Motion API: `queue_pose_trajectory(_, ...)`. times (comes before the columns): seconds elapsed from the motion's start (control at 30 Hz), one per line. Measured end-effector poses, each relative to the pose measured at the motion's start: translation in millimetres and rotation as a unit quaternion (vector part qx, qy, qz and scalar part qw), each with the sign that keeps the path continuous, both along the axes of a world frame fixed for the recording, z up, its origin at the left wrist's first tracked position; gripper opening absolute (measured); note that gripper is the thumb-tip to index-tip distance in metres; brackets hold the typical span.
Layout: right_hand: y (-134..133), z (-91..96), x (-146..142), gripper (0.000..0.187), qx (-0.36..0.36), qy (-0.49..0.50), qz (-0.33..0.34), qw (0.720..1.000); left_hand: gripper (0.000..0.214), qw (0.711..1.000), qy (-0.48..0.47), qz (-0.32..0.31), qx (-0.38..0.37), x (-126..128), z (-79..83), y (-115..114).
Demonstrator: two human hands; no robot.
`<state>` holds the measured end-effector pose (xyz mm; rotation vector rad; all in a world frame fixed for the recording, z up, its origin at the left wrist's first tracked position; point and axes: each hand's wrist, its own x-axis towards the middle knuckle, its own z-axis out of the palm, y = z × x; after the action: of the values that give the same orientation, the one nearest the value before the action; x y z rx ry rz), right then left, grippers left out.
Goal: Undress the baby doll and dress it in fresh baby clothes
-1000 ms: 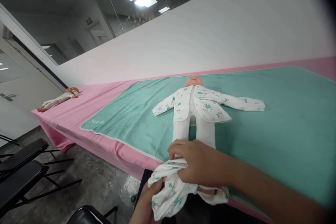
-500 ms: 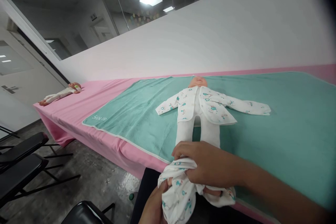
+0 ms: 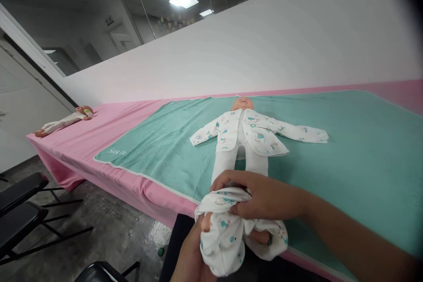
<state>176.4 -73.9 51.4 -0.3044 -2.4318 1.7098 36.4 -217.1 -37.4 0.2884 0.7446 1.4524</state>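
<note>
Right hand [image 3: 264,196] on top, left hand [image 3: 190,255] beneath, both clamped on a bunched printed baby suit [image 3: 224,238] at the feet of a doll [image 3: 243,128]. Doll lies on a teal towel [image 3: 363,154], near edge of pink-covered worktop [image 3: 82,141].

Head-worn view, facing forward and down

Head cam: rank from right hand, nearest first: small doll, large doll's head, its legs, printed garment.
1. Printed garment: under the right hand.
2. Large doll's legs: just beyond, on the teal towel.
3. Large doll's head: towel's far edge.
4. Small doll: far left, on pink cloth.
</note>
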Motion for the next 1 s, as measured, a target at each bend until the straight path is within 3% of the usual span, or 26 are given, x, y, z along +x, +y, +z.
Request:
queue_pose_trajectory(0.17,8,-5.6,2,0.042,-0.041,0.053,-0.001,0.998,0.05,0.999,-0.009,-0.024,0.041,17,19.2,7)
queue_pose_trajectory(0.37,12,-8.4,3,0.046,-0.106,0.087,-0.007,0.99,0.052,0.996,0.005,-0.021,0.088,9,20.5,-4)
queue_pose_trajectory(0.47,12,-10.2,2,0.047,-0.122,0.096,0.0,0.988,0.058,0.992,0.1,-0.006,0.08,1,20.6,-5)
queue_pose_trajectory(0.6,11,-12.5,0,0.042,-0.159,0.105,0.011,0.982,0.052,0.943,0.332,0.027,0.019,-4,25.8,5)
queue_pose_trajectory(0.87,11,-9.9,1,0.036,-0.179,0.103,-0.019,0.978,0.02,0.883,0.469,0.033,-0.005,-32,54.7,32)
queue_pose_trajectory(1.0,15,-10.2,4,0.031,-0.159,0.092,-0.018,0.983,0.014,0.799,0.602,-0.007,-0.003,-44,73.5,46)
